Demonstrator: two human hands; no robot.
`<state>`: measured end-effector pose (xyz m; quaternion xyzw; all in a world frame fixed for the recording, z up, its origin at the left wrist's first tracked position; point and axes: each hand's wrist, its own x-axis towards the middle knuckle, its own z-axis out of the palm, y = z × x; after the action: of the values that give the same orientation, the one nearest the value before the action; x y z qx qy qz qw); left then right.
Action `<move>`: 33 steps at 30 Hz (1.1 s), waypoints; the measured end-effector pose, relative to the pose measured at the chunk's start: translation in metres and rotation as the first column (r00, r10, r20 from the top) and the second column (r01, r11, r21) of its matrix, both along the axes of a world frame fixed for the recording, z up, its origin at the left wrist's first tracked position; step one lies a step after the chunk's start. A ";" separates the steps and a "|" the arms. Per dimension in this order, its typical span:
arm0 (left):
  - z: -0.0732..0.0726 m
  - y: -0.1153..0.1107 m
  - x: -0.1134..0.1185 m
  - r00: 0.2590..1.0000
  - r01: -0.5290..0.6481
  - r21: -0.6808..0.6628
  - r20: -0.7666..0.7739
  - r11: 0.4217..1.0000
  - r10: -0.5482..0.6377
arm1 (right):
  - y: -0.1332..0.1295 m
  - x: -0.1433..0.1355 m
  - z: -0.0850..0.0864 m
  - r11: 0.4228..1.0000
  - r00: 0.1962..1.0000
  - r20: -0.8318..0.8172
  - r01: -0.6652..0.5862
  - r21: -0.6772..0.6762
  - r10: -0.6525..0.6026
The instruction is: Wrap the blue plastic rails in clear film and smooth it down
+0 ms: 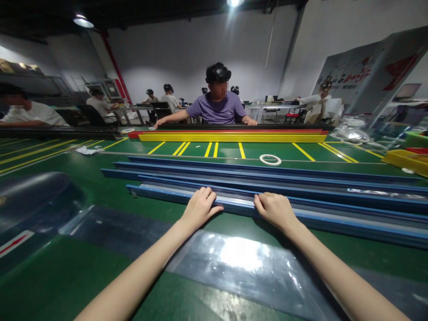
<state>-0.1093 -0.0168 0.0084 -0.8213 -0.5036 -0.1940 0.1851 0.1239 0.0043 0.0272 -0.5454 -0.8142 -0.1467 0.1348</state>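
Several long blue channel strips lie side by side across the green table. On the nearest blue strip (347,219), my left hand (202,206) rests with its fingers bent over the channel and its thumb along the near side. Farther right on that same strip is my right hand (274,209), its fingers curled at the channel. A pale strip shows inside the channel between my hands. Nearer to me, a clear plastic sleeve (234,258) lies flat under my forearms.
Across the green table (220,151), a person in a purple shirt (219,109) sits behind yellow strips (230,137), red strips and black strips. A white tape ring (270,159) lies beyond the blue strips. Yellow bins (406,160) stand at right; rolled clear plastic (36,196) lies at left.
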 end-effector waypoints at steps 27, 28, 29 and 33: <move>-0.008 -0.002 0.001 0.999 -0.006 0.031 -0.050 1.000 0.007 | -0.004 0.005 -0.005 0.994 0.993 -0.084 -0.082 0.070 0.088; -0.008 -0.002 0.002 0.999 -0.006 0.028 -0.052 1.000 0.008 | -0.004 0.005 -0.005 0.995 0.993 -0.084 -0.078 0.064 0.084; -0.008 -0.003 0.002 0.998 -0.009 0.026 -0.054 1.000 0.010 | -0.004 0.005 -0.005 0.995 0.993 -0.085 -0.076 0.059 0.081; -0.008 -0.004 0.002 0.998 -0.008 0.014 -0.060 1.000 0.009 | -0.005 0.005 -0.004 0.997 0.994 -0.081 -0.067 0.044 0.070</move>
<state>-0.1074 -0.0211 0.0008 -0.8233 -0.4998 -0.1721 0.2068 0.1289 -0.0004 0.0229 -0.5198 -0.8230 -0.1359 0.1844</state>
